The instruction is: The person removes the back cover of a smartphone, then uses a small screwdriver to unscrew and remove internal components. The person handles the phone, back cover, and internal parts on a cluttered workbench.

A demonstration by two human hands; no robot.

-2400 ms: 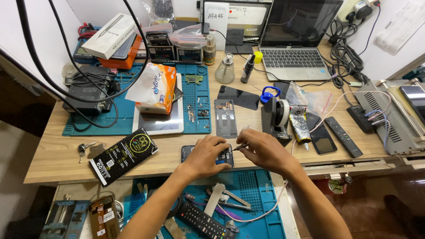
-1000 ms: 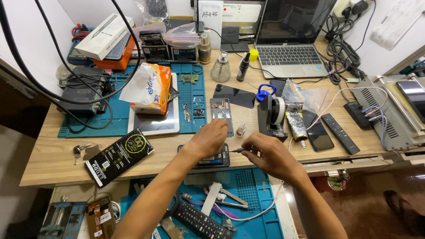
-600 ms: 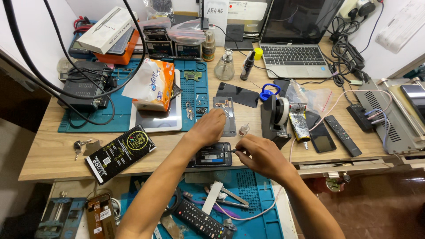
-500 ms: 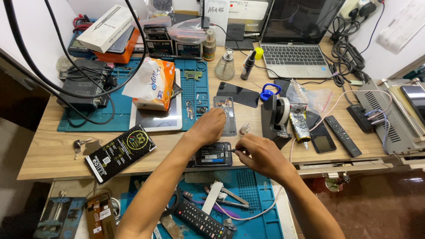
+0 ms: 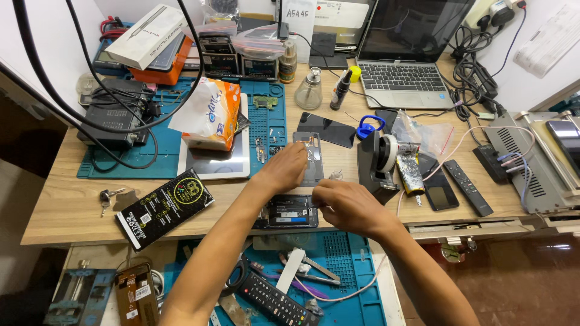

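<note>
Head view: left hand (image 5: 284, 169) farther forward.

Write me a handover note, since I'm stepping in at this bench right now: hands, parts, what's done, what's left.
Left hand: reached forward, fingers resting on the grey phone back panel on the blue mat; nothing visibly in its grip.
Right hand: at the right edge of the opened phone, fingers curled; whether it holds a tool cannot be told.
Opened phone lies at the desk's front edge, insides facing up, back already off.
Dark glass panel lies behind the back panel; tape dispenser to the right.
Left: the phone is still open, its panels apart.
</note>
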